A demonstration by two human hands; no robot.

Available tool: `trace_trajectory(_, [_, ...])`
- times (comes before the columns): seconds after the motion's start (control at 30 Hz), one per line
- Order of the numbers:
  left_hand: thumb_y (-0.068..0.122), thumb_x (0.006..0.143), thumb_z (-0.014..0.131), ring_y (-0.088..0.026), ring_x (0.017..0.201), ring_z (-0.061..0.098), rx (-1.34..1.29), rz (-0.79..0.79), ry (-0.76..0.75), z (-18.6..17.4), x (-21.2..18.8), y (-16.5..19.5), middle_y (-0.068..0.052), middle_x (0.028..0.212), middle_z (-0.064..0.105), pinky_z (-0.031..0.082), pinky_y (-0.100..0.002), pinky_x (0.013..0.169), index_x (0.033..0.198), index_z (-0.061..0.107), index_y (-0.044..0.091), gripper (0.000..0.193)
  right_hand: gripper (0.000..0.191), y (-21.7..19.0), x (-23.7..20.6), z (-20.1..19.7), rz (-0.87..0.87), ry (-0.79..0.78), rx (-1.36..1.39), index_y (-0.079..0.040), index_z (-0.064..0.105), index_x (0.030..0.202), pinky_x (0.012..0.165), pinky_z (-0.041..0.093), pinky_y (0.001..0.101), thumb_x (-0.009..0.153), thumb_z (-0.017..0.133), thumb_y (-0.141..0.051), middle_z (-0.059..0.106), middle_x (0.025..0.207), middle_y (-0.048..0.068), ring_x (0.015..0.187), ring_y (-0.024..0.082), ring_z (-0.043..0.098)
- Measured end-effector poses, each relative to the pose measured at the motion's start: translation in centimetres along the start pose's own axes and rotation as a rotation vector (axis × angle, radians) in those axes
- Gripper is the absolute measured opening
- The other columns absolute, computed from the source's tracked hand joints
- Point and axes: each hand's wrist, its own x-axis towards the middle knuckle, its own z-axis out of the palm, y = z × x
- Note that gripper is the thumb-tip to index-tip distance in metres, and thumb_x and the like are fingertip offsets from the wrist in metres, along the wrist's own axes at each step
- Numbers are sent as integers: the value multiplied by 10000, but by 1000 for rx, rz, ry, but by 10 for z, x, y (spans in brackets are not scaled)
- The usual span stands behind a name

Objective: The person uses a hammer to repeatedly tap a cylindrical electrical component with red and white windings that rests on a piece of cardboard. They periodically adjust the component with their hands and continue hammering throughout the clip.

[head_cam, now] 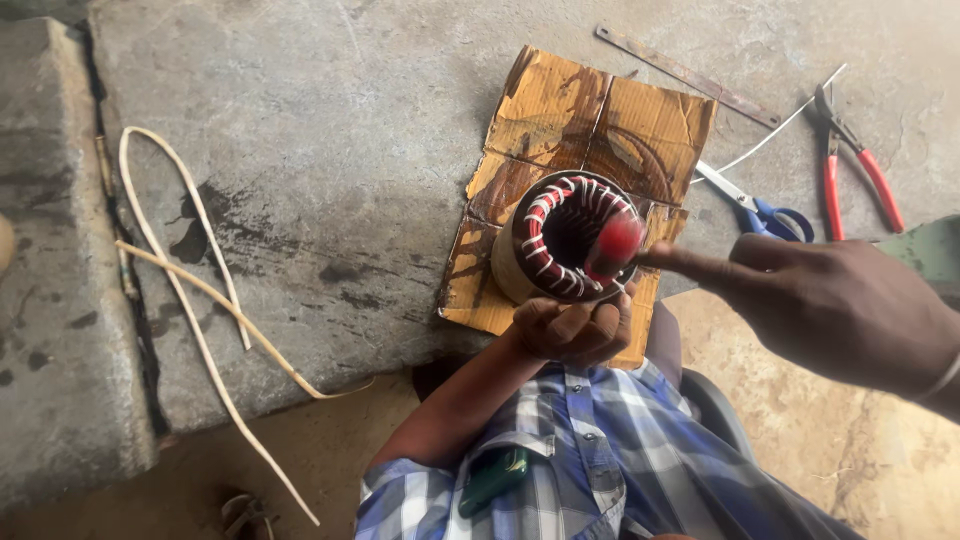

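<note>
I see the motor stator (560,240), its red windings laced with white cord, standing on stained cardboard (610,120) at the concrete slab's (330,150) near edge. My left hand (575,328) cups its near rim, fingers curled; my right hand (850,300) is closed on a red-tipped brush (615,245) touching the winding. Scissors (760,208) and red-handled pliers (855,165) lie right; bare slab spreads left toward a pale cord (190,290).

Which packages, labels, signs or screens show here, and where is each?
Flattened cardboard sheet: packaging material, brown and stained, lying on the concrete slab under the motor stator.
Labels, signs or screens: none visible.
</note>
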Motion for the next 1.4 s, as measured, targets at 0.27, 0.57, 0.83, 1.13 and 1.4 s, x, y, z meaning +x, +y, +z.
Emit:
trace_trajectory(0.27, [262, 963, 825, -71, 998, 487, -2, -20, 7, -12, -7, 9, 142, 939, 501, 349, -336, 882, 946, 624, 263, 201, 567, -2, -28, 73, -152, 638, 152, -210, 618, 1376, 505, 465, 355, 861, 665, 20, 604, 800, 22, 610, 170, 562])
trace_trajectory(0.57, [256, 920, 794, -83, 927, 451, -13, -20, 13, -9, -3, 14, 140, 901, 477, 331, -341, 870, 932, 653, 258, 142, 535, 15, -34, 108, -153, 738, 119, -231, 676, 1305, 530, 486, 335, 827, 679, 9, 646, 861, 15, 642, 159, 597])
trace_trajectory(0.83, [243, 919, 822, -64, 923, 473, -20, -33, 45, -6, -2, 6, 136, 892, 466, 347, -357, 972, 939, 606, 282, 220, 500, 29, -20, 31, -236, 479, 30, -274, 667, 1358, 377, 385, 268, 931, 638, -17, 666, 712, 4, 474, 74, 534])
trace_trajectory(1.13, [235, 932, 813, -54, 973, 532, 4, -18, 50, -16, 2, -4, 141, 925, 518, 362, -344, 966, 925, 615, 263, 200, 498, -13, 12, -35, 143, -41, 37, -412, 551, 1504, 287, 468, 227, 1044, 475, -236, 682, 952, -4, 364, 106, 569])
trace_trajectory(1.4, [229, 933, 825, -59, 966, 533, 4, 6, 56, -15, 8, -13, 131, 925, 518, 366, -325, 925, 913, 604, 264, 225, 498, -5, 27, -36, -49, 48, 108, -380, 540, 1471, 317, 475, 281, 985, 493, -280, 697, 811, 33, 399, 115, 553])
